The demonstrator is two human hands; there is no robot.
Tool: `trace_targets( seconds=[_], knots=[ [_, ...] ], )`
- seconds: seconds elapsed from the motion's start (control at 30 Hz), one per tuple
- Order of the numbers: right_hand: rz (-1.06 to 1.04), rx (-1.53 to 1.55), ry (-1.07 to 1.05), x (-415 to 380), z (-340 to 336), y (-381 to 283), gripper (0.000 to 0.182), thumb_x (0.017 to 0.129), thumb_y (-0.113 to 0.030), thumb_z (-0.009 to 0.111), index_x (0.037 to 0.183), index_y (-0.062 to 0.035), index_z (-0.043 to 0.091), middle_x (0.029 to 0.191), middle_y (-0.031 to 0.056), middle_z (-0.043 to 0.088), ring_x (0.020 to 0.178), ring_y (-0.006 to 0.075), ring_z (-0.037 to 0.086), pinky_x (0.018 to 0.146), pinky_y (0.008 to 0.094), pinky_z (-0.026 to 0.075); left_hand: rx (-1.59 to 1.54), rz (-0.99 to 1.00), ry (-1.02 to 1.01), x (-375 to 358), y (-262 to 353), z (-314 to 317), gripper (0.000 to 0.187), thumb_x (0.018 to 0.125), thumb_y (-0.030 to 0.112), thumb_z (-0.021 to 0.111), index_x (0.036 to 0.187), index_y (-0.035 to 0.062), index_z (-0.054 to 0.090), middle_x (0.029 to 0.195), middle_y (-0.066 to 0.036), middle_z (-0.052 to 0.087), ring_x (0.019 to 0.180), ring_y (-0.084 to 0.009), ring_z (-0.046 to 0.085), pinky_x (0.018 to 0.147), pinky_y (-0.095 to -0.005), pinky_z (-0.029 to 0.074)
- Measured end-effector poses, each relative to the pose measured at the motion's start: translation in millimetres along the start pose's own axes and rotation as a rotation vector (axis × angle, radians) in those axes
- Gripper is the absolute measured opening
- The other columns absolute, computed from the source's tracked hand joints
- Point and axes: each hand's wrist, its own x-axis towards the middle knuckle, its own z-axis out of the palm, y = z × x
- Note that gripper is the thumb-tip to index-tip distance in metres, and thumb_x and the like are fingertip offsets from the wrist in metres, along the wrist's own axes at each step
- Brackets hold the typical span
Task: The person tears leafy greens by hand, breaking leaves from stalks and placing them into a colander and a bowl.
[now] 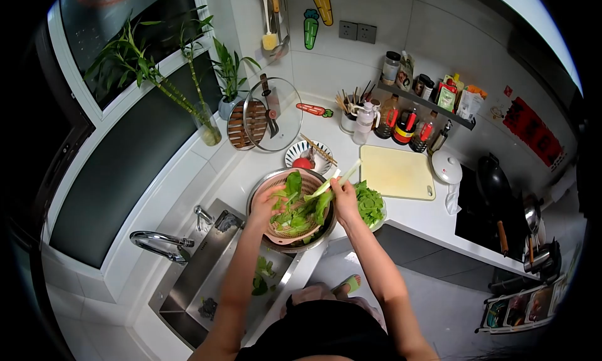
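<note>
My right hand is closed around leafy greens with pale stems pointing up and right. Their leaves hang over a pink colander, which sits in a metal bowl at the counter's edge. At the colander's left side, my left hand has its fingers apart beside loose green leaves; it may be touching them. More leaves lie inside the colander. Just right of my right hand, another heap of greens rests on a pale dish, partly hidden by that hand and forearm.
Left of the bowl is a sink with a faucet and some leaves. Behind it stands a striped bowl holding a tomato and chopsticks. A cutting board, bottles and a wok are to the right.
</note>
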Motion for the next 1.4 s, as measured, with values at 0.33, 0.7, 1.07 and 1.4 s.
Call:
trace_targets(
  seconds=[0.33,0.7,1.07,1.4],
  knots=[
    [-0.003,-0.046,-0.067,-14,24,4,0.015,0.088,-0.008,0.061,0.100,-0.0025,0.055,0.082,0.0026,0.060,0.072,0.0099,0.056,0.068,0.0229,0.045,0.624,0.051,-0.397,-11,11,47,0.027,0.095,0.030,0.049,0.106,0.0079,0.059,0.091,0.002,0.057,0.080,-0.0081,0.054,0.064,-0.0232,0.043],
    [0.044,-0.176,-0.172,-25,20,6,0.008,0.088,-0.009,0.061,0.093,-0.0028,0.058,0.077,0.0004,0.059,0.071,0.0081,0.054,0.066,0.0216,0.043,0.346,0.109,-0.169,16,5,18,0.021,0.097,0.021,0.044,0.100,0.0054,0.059,0.084,-0.003,0.058,0.063,-0.0084,0.052,0.054,-0.0228,0.041],
    [-0.013,-0.148,-0.152,-25,27,6,0.010,0.086,-0.013,0.064,0.090,-0.0038,0.063,0.076,-0.0015,0.059,0.069,0.0072,0.052,0.063,0.0210,0.042,-0.060,0.025,-0.334,20,-13,29,0.018,0.096,0.020,0.047,0.083,0.0072,0.052,0.068,0.002,0.045,0.051,-0.0049,0.037,0.046,-0.0188,0.028],
    [0.045,-0.378,-0.400,-16,22,15,0.014,0.084,-0.011,0.065,0.086,0.0023,0.065,0.085,0.0045,0.064,0.077,0.0104,0.056,0.073,0.0264,0.045,-0.001,-0.099,-0.271,9,-6,42,0.025,0.098,0.028,0.043,0.102,0.0055,0.054,0.076,-0.002,0.052,0.056,-0.0073,0.046,0.043,-0.0177,0.031]
  ],
)
